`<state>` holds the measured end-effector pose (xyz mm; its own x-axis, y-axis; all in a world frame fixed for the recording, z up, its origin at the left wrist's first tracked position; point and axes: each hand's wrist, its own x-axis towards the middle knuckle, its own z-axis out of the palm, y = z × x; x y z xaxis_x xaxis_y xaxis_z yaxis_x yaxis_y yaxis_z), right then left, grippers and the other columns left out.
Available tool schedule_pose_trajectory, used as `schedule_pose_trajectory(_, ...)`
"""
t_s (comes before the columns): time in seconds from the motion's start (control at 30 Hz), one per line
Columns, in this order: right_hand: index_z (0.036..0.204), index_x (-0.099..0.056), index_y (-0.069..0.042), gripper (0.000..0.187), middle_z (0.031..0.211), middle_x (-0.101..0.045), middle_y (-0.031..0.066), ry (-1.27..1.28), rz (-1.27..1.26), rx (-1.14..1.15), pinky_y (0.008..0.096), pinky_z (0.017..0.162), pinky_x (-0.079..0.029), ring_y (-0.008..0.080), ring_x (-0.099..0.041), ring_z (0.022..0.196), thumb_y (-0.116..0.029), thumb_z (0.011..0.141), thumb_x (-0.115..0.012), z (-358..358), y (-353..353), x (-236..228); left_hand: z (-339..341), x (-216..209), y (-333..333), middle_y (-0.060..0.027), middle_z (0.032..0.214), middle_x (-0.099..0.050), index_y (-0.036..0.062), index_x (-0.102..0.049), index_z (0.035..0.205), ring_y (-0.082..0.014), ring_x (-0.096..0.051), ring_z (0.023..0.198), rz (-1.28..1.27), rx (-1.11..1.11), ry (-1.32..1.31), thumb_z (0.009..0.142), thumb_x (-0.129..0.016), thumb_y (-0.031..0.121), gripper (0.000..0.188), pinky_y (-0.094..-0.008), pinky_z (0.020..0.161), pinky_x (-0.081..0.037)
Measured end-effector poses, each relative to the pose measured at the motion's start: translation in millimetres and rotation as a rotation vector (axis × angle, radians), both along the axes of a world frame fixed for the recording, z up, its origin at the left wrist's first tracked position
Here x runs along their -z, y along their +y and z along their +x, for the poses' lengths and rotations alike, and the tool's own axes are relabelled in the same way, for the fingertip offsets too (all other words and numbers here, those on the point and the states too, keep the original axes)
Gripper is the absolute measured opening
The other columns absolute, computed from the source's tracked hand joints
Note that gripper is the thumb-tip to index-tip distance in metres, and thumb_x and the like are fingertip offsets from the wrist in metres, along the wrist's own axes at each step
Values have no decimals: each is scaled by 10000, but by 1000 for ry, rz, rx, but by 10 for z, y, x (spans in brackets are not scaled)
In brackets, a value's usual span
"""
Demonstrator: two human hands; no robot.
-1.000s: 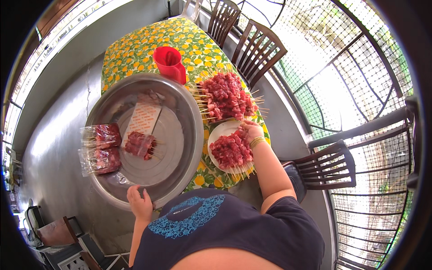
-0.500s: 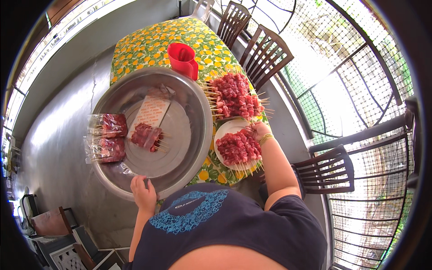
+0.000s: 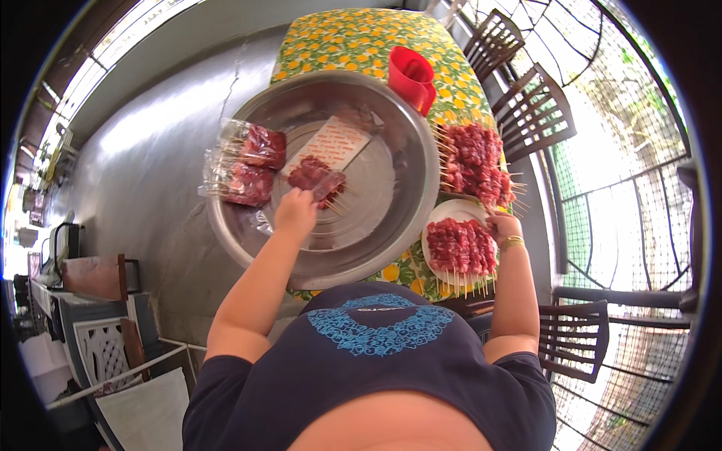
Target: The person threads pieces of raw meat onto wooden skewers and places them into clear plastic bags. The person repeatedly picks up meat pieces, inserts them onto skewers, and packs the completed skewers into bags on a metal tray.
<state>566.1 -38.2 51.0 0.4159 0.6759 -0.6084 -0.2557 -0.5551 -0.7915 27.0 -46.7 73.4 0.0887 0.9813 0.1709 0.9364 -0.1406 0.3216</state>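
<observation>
My left hand [image 3: 295,213] reaches into a wide metal basin [image 3: 331,273]. Its fingers are bent together at the lower left edge of a small bunch of raw meat skewers [image 3: 310,174], which lies partly on a white plastic bag with orange print [image 3: 333,144]. What those fingers grip is hidden. At the right rim of a white plate [image 3: 460,208], my right hand [image 3: 504,226] is closed in a pinch; what it holds is too small to make out. Raw meat skewers [image 3: 461,246] cover that plate, their sticks pointing toward me. A larger skewer pile [image 3: 474,160] lies just beyond.
Two clear-bagged packs of skewers, one farther [image 3: 265,145] and one nearer [image 3: 251,184], rest at the basin's left side. Behind the basin stands a red pitcher [image 3: 411,77] on the lemon-print tablecloth [image 3: 346,46]. Wooden chairs [image 3: 535,113] line the right side.
My left hand has moved from the basin's near rim to the skewers inside it. My right hand stays by the plate, pinched as before. The whole view has shifted, moving the table rightward in the picture.
</observation>
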Motion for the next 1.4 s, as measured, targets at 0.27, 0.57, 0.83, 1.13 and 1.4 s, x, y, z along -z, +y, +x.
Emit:
schedule_pose_trajectory(0.27, 1031, -683, 9, 142, 727, -639, 33, -75, 98, -297, 196, 445, -425, 63, -550, 545, -44, 900, -671, -427, -413, -1437, 76, 501, 406, -171, 1052, -622, 65, -625, 971, -422, -622, 1017, -175, 32, 122, 861, -680, 155, 152, -510, 824, -543)
schedule_pose_trajectory(0.57, 1017, -690, -15, 125, 711, -643, 23, 123, -369, -965, 240, 433, -402, 83, -539, 526, -21, 911, -625, -1981, 208, -1112, -73, 553, 513, -173, 1000, -641, 45, -625, 929, -401, -644, 941, -179, -11, -34, 913, -594, 156, 116, -509, 791, -526)
schedule_pose_trajectory(0.83, 999, -689, -57, 115, 718, -654, 16, 98, -524, -1066, 236, 444, -447, 54, -549, 522, -5, 904, -652, -2628, 663, -350, -99, 460, 450, -170, 994, -631, 51, -612, 941, -406, -636, 928, -138, -10, -145, 924, -584, 154, 108, -515, 779, -511)
schedule_pose_trajectory(1.13, 997, -707, -87, 133, 701, -636, -7, -238, -320, -1204, 279, 481, -486, 85, -555, 528, -175, 905, -744, -3086, 896, 408, 13, 318, 407, -163, 1000, -609, 71, -581, 956, -400, -633, 911, -71, 27, -135, 910, -542, 109, 71, -518, 766, -519)
schedule_pose_trajectory(1.4, 928, -766, -112, 136, 722, -717, 65, -879, 45, -1609, 346, 606, -554, 191, -669, 595, -216, 880, -694, -3605, 1229, 663, 58, 394, 293, -144, 1069, -593, 71, -571, 1023, -360, -618, 982, -159, 132, -11, 920, -489, 106, 136, -476, 812, -546)
